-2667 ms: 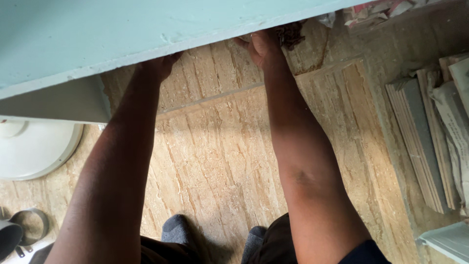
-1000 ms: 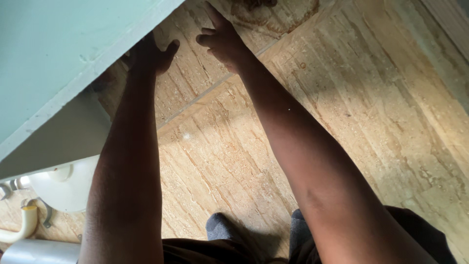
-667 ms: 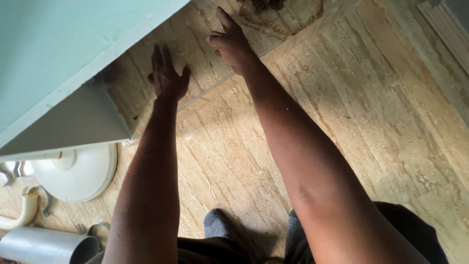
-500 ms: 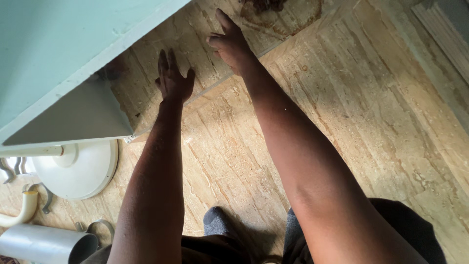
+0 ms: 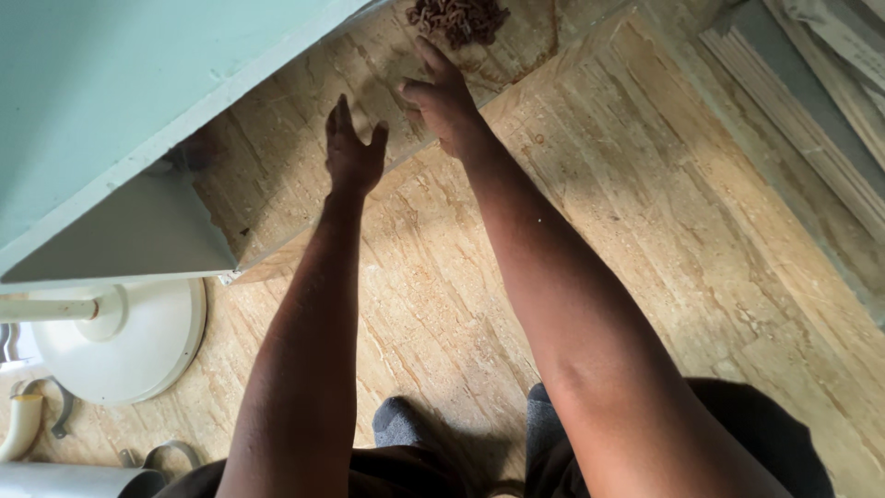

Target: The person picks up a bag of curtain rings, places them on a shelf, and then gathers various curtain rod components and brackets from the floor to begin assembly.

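Our right hand (image 5: pixel 444 103), fingers loosely spread and holding nothing, sits just short of the brown clump (image 5: pixel 458 18) lying straight ahead. Our left hand (image 5: pixel 351 152) hangs flat, spread and empty, farther back.

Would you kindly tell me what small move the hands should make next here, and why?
Probably slide the right hand a little farther forward to the dark brown crumbly pile on the beige stone-patterned tile. Its fingertips stop just short of the pile, and the open left hand lies flat on the tile beside it, which may steady it.
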